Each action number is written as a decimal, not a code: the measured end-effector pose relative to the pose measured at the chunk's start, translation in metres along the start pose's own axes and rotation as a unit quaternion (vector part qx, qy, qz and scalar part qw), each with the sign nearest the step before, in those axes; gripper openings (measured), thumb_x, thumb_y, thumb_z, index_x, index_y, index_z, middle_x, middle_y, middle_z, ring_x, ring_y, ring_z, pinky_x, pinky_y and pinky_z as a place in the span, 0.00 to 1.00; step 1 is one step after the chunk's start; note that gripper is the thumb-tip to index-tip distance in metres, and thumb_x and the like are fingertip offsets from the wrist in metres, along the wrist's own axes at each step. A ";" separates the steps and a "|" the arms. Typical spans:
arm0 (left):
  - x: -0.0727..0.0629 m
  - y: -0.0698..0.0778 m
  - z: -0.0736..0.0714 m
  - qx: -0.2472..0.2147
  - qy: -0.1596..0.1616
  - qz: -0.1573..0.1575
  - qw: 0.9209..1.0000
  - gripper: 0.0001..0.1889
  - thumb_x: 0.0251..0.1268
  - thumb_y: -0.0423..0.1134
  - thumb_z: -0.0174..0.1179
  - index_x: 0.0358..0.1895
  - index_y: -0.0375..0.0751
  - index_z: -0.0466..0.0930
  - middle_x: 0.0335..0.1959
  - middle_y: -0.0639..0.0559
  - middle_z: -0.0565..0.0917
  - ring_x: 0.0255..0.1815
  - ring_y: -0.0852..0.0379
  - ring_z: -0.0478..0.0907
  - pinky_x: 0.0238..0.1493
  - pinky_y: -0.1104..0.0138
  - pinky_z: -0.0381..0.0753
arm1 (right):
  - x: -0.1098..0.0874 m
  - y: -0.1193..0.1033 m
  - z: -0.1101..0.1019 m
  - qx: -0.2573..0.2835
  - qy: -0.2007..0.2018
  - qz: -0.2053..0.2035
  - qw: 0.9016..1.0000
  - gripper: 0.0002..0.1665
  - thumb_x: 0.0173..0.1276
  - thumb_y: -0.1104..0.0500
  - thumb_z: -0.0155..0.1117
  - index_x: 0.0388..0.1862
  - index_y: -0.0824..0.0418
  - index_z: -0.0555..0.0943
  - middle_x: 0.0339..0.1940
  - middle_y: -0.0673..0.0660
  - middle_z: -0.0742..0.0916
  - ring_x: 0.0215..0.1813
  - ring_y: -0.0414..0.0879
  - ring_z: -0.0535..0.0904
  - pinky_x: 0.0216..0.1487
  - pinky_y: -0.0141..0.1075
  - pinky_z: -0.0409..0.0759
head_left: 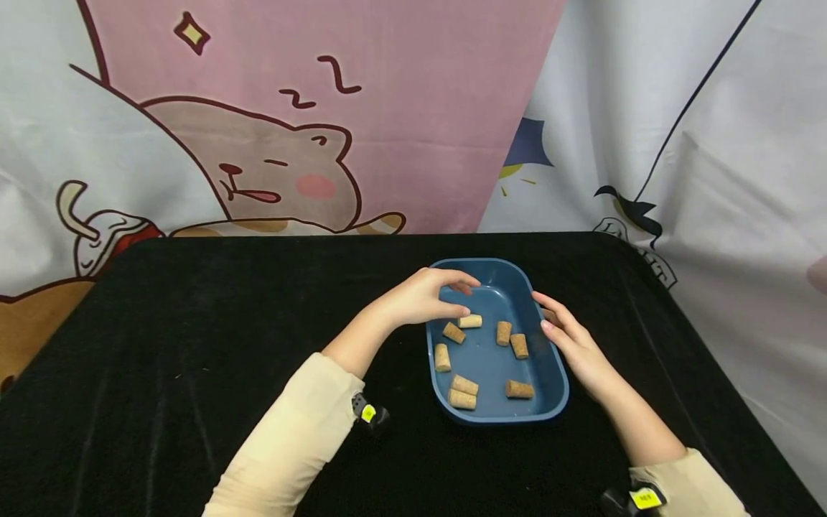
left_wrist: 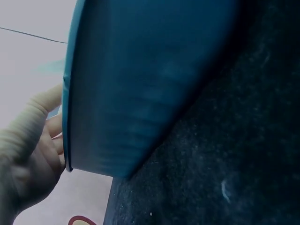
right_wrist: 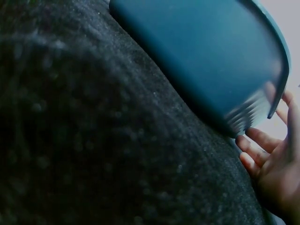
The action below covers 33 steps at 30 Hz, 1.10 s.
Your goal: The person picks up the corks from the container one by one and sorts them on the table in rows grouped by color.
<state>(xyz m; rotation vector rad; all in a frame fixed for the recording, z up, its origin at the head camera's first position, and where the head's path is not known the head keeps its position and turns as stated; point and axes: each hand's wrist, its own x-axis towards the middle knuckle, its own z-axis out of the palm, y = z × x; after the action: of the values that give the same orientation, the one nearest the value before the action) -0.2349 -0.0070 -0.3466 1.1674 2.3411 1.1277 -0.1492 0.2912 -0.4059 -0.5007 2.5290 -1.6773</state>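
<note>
A blue rectangular tub (head_left: 510,411) with rounded corners holds several tan cork stoppers (head_left: 520,389), all lying on its floor. My left hand (head_left: 426,296) reaches over the tub's left wall, thumb and fingers apart. Its thumb tip is right beside a pale cork (head_left: 472,321) near the far left. Only the outside of the tub wall (left_wrist: 131,93) and part of the hand show in the left wrist view. On the right side my right hand (head_left: 578,352) rests its fingertips and thumb against the tub's rim. In the right wrist view its lower fingers (right_wrist: 255,150) extend along the outer wall.
Black cloth (head_left: 213,373) covers the table under the tub. Behind the table hangs a printed curtain (head_left: 420,143) with a sleeping cartoon animal. Each forearm wears a small dark camera (head_left: 371,413) with a yellow label.
</note>
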 end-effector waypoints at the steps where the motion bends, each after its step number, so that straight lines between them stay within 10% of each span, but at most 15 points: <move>1: 0.002 -0.001 0.000 0.003 -0.007 -0.004 1.000 0.24 0.64 0.39 0.63 0.63 0.40 0.73 0.56 0.44 0.79 0.59 0.52 0.74 0.59 0.56 0.71 | 0.000 0.000 0.000 0.001 0.000 -0.001 1.000 0.29 0.79 0.57 0.38 0.77 0.53 0.52 0.69 0.70 0.64 0.62 0.49 0.67 0.53 0.37 0.71; 15: 0.029 0.009 -0.004 0.122 -0.117 -0.052 0.984 0.22 0.62 0.37 0.66 0.60 0.43 0.77 0.49 0.50 0.81 0.53 0.56 0.75 0.51 0.68 0.73 | 0.001 -0.005 -0.001 0.007 -0.009 -0.007 1.000 0.30 0.79 0.58 0.37 0.77 0.55 0.50 0.69 0.72 0.62 0.64 0.67 0.63 0.53 0.42 0.71; 33: 0.028 0.008 0.009 0.224 -0.100 -0.088 0.966 0.18 0.62 0.45 0.65 0.56 0.55 0.81 0.43 0.61 0.82 0.50 0.63 0.75 0.53 0.64 0.70 | -0.001 -0.005 0.001 0.018 -0.016 -0.006 1.000 0.31 0.78 0.60 0.37 0.77 0.55 0.48 0.69 0.73 0.61 0.64 0.70 0.62 0.54 0.50 0.69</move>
<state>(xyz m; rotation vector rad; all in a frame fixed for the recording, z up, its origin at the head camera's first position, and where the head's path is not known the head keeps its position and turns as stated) -0.2432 0.0220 -0.3438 1.1162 2.5443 0.4071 -0.1470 0.2893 -0.4021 -0.5367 2.4737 -1.7010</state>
